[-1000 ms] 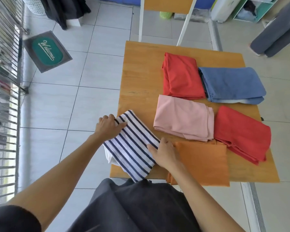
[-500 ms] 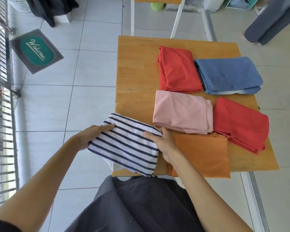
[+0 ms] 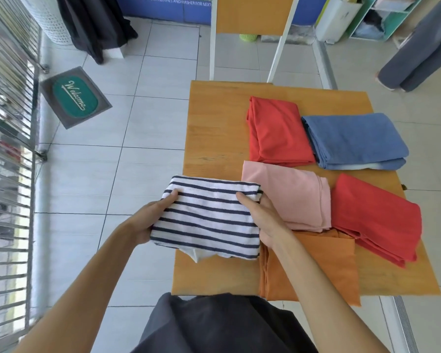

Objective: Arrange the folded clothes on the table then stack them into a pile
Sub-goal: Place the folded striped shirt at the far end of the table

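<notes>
A folded white garment with navy stripes (image 3: 209,217) is held above the near left part of the wooden table (image 3: 214,138). My left hand (image 3: 153,215) grips its left edge, and my right hand (image 3: 262,220) grips its right edge. Lying flat on the table are a folded pink garment (image 3: 290,194), a folded orange one (image 3: 323,266) at the near edge, a red one (image 3: 377,215) at the right, another red one (image 3: 275,131) farther back, and a blue one (image 3: 351,138) at the far right.
A chair (image 3: 252,16) stands beyond the table's far edge. A green welcome mat (image 3: 74,96) lies on the tiled floor at the left, next to a metal gate (image 3: 5,123). Someone's grey trouser legs (image 3: 418,54) are at the upper right.
Both hands have lifted the striped garment off the table's near left corner and turned it so that its stripes run sideways. The other garments have not moved.
</notes>
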Motion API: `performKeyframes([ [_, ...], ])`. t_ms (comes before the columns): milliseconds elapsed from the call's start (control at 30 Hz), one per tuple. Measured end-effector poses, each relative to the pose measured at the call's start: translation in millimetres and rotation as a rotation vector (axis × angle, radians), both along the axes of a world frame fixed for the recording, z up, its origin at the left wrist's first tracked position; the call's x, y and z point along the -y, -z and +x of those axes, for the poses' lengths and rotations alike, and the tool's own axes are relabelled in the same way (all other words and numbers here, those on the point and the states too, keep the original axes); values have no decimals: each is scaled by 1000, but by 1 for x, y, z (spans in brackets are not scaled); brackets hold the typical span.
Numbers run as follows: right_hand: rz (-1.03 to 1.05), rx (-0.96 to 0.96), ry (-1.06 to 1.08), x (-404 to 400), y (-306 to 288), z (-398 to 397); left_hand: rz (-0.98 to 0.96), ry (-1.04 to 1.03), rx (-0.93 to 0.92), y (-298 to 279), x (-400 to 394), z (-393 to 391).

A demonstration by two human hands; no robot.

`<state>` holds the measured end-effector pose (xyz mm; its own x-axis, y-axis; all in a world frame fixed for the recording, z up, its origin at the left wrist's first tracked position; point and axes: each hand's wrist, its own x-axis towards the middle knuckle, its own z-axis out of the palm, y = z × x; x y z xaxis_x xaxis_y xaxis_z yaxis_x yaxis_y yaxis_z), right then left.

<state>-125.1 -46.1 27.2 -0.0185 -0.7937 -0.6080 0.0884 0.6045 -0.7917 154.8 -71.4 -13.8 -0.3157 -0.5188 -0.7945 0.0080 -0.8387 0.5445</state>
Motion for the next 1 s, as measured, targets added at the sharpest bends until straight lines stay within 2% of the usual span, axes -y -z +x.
performKeyframes([
  [200,-38,-74,-13,56,-15,-17,-72,-27,-79,-18,40,-10],
  [333,-90,-190,13,106,-20,-27,-103,-20,-92,-31,85,-24],
  [433,-119,-202,-90,147,-17,-30,-166,-43,-54,-32,123,-31],
  [533,-18,-264,-252,182,-7,-32,-210,-74,20,-28,158,-36],
  [600,-27,-300,-298,207,1,-33,-212,-118,74,-22,178,-38],
  [767,-172,-299,-243,288,6,-30,-248,-292,189,-14,235,-43],
  [1000,-230,-317,-64,392,-2,-37,-349,-414,262,-22,328,-61],
])
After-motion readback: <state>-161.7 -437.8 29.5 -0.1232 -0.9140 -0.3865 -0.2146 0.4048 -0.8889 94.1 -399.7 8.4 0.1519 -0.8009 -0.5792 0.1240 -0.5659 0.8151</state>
